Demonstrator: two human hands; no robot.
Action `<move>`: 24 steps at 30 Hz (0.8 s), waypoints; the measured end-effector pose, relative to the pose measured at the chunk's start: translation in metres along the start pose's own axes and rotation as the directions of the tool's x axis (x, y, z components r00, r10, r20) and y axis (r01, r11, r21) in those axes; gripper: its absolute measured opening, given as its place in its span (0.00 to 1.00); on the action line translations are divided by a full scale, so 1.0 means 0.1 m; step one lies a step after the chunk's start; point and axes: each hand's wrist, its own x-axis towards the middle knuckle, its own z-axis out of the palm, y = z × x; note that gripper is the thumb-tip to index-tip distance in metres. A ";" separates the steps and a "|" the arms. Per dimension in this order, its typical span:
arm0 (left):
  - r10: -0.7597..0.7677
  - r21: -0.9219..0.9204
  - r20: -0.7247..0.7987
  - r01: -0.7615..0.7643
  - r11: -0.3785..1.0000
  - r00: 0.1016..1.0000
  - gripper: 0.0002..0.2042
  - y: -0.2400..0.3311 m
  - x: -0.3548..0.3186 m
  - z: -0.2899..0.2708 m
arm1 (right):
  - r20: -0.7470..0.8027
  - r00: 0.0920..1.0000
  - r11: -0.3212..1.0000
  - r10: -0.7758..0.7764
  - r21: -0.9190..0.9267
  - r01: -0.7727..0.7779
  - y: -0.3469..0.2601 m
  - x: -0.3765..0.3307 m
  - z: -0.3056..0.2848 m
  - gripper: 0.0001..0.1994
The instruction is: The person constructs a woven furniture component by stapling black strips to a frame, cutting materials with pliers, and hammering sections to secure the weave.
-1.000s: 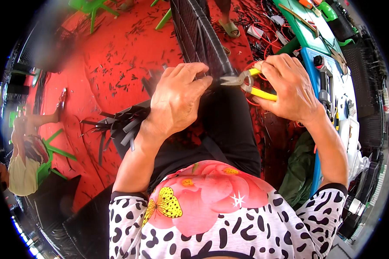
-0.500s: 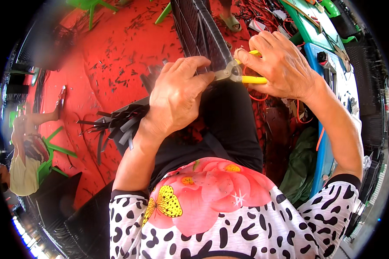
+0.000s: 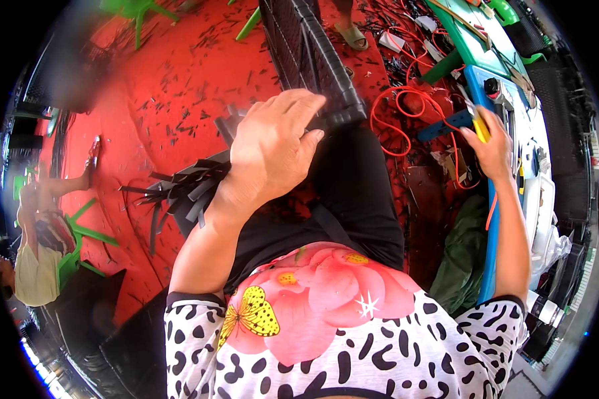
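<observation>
My left hand (image 3: 273,143) is over the near end of a black woven panel (image 3: 309,56) above my lap. Its fingers are closed together and bent, thumb beneath; anything in them is hidden. Beside that wrist hangs a bundle of flat black strips (image 3: 193,186). Out to the right, my right hand (image 3: 492,151) grips yellow-handled cutters (image 3: 480,128), their tip pointing away and slightly blurred. This hand is at the near side of a blue table (image 3: 484,83), apart from the panel.
Dark scraps litter the red floor covering (image 3: 173,80). An orange-red cable (image 3: 406,93) loops right of the panel. A green table (image 3: 469,40) stands beyond the blue one. At left, a person (image 3: 40,246) sits on a green chair (image 3: 70,259). Dark green cloth (image 3: 462,256) lies at my right.
My right hand has carried the cutters away from the left hand, rightward to the blue table. The left hand has stayed almost in place at the panel.
</observation>
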 end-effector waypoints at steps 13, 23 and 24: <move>-0.277 -0.112 0.343 0.331 0.937 0.898 0.07 -0.06 0.23 -0.06 | -0.174 0.562 0.420 0.808 -0.497 -0.759 2.66 -2.22 -0.44 0.38; -0.352 -0.194 0.531 0.515 0.835 0.771 0.07 -0.14 0.37 -0.07 | -0.252 0.431 0.274 0.867 -0.480 -0.833 3.01 -2.37 -0.21 0.42; -0.376 -0.154 0.536 0.526 0.836 0.755 0.07 -0.09 0.37 -0.11 | -0.244 0.405 0.251 0.881 -0.486 -0.837 2.75 -2.22 -0.16 0.41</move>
